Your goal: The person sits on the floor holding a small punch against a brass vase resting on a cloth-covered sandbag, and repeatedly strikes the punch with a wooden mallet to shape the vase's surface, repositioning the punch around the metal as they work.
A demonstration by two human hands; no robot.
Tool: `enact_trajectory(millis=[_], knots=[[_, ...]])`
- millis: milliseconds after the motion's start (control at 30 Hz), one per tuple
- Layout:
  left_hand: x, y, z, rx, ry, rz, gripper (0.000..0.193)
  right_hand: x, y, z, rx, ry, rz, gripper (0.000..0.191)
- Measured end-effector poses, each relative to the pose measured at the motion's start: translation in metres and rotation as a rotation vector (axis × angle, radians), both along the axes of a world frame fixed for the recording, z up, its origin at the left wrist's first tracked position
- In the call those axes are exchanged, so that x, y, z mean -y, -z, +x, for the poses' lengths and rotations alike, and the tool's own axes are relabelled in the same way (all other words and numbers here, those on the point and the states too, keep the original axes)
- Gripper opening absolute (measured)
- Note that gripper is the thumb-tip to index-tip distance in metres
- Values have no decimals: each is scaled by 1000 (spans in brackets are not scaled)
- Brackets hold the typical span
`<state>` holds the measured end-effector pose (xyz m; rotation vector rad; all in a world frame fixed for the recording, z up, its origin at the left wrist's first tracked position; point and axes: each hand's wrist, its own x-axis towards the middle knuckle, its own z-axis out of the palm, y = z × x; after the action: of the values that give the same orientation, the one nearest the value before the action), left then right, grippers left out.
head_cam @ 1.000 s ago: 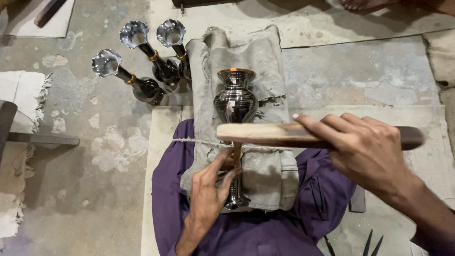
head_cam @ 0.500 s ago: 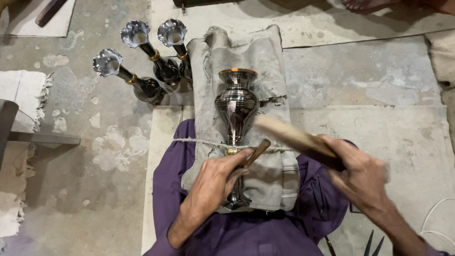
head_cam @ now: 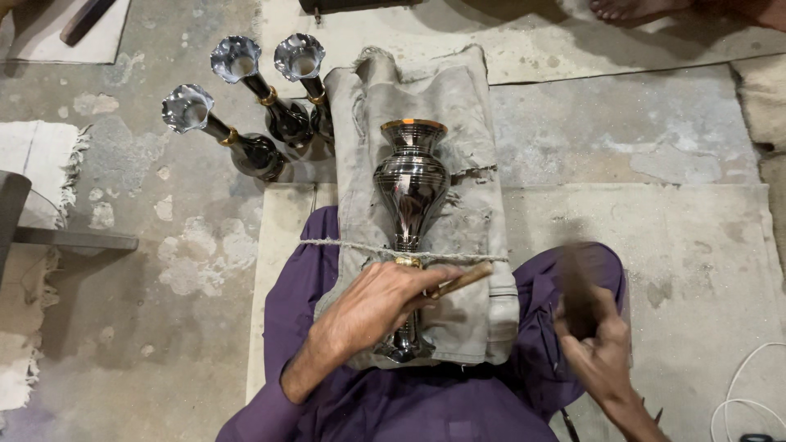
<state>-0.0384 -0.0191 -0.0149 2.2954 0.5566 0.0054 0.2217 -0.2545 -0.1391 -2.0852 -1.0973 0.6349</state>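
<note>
A shiny dark metal vase [head_cam: 411,184] with a brass rim lies lengthwise on a grey folded cloth [head_cam: 446,106] over my lap, with a string across it at the stem. My left hand [head_cam: 378,301] rests on the vase's stem and pinches a thin brown tool [head_cam: 463,280] that points right. My right hand [head_cam: 602,352] is off to the right above my purple-clad knee, gripping a wooden stick [head_cam: 578,286] that is blurred by motion.
Three similar dark vases with flared silver mouths [head_cam: 246,106] lie on the concrete floor at the upper left. A worn mat [head_cam: 655,245] covers the floor on the right. Another person's bare foot [head_cam: 630,8] shows at the top. A white cable [head_cam: 741,401] lies at lower right.
My right hand has swung the wooden stick from across the vase down and to the right. My left hand has shifted slightly on the stem, with the thin tool now pointing right.
</note>
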Motion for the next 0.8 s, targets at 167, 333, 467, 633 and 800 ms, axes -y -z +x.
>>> enact_trajectory(millis=[167,333,467,633,800], knots=[[-5,4,2,117,94,21,59,3,5,-14,204,57,3,40],[-9,0,4,54,155,-50,52,5,-1,-31,102,29,202,44],[-7,1,13,-124,185,-63,49,4,2,-37,-201,40,576,20],[-3,8,-4,164,63,-68,51,5,2,-15,278,4,-10,53],[20,24,-24,395,-547,-320,54,-13,-13,12,99,-74,-5,53]])
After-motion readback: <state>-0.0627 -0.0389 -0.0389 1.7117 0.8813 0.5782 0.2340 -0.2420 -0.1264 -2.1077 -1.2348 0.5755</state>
